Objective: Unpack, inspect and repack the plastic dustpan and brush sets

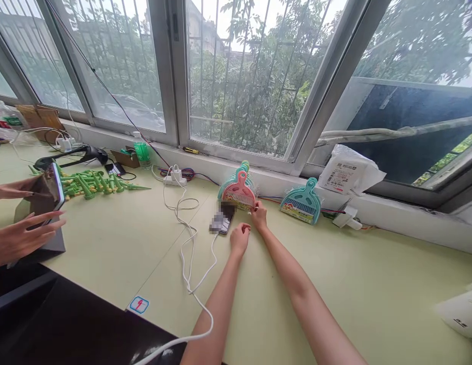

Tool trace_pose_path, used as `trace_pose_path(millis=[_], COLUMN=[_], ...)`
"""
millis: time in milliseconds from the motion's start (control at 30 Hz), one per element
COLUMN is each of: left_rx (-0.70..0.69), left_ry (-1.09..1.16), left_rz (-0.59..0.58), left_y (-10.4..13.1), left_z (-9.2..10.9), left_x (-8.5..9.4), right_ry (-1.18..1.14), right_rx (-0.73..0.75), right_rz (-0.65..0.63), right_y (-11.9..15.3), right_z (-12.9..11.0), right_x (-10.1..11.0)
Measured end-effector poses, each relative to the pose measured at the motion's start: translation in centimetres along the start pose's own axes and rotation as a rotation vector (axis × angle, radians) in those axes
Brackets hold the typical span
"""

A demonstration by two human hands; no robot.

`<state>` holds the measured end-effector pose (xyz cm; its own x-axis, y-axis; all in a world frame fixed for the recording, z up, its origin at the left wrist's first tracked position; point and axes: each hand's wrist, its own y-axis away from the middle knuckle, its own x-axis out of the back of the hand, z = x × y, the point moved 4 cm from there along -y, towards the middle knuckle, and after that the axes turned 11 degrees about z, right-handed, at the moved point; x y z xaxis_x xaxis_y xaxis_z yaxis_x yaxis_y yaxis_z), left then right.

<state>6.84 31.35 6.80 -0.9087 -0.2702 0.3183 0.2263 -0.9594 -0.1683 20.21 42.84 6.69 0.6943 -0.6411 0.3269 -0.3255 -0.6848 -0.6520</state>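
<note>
A pink mini dustpan and brush set [239, 193] stands in front of a row of similar green sets [244, 170] by the window ledge. My right hand [259, 215] has its fingers closed on the pink set's lower right edge. Just in front and to the left, my left hand [240, 237] is curled shut above the table, with nothing visible in it. A phone [227, 223] with a white cable lies beside my left hand, partly blurred out. To the right, another green dustpan and brush set [302, 202] leans near the ledge.
White cables [190, 228] loop across the table [353, 284] from a power strip [175, 176]. A co-worker's hands [26, 235] hold a phone at left, near green pointed pieces [95, 183]. A plastic-wrapped package [348, 172] rests on the ledge.
</note>
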Motion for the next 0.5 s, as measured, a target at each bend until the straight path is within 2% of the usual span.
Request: trace_pose_path(millis=[200,367,500], left_rx=[0.006,-0.005,-0.022], left_ry=[0.006,-0.006,-0.019], left_rz=[-0.011,-0.007,0.000], left_y=[0.0,0.0,0.0], left_z=[0.0,0.0,0.0], left_x=[0.0,0.1,0.2], right_ry=[0.126,0.288,0.246], right_rx=[-0.017,-0.005,-0.043], right_rz=[-0.037,0.050,0.031], right_y=[-0.3,-0.1,0.1], right_z=[-1.0,-1.7,-1.7], right_x=[-1.5,-1.8,-2.5])
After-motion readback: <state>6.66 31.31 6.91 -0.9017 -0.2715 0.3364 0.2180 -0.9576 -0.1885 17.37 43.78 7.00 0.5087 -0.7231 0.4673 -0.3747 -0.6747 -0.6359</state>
